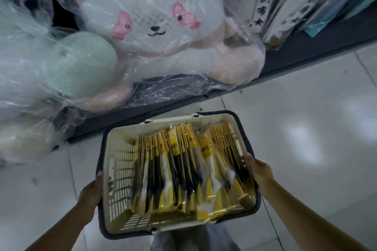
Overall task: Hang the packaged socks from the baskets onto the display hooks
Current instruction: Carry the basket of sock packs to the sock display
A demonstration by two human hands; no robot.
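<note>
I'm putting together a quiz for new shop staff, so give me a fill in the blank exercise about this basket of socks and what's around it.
1. The sock packs in the basket are mostly ____ in colour.
2. The left hand and right hand hold the basket above the tiled ____.
3. The white plush toy is wrapped in clear ____.

Missing words: yellow; floor; plastic.
</note>
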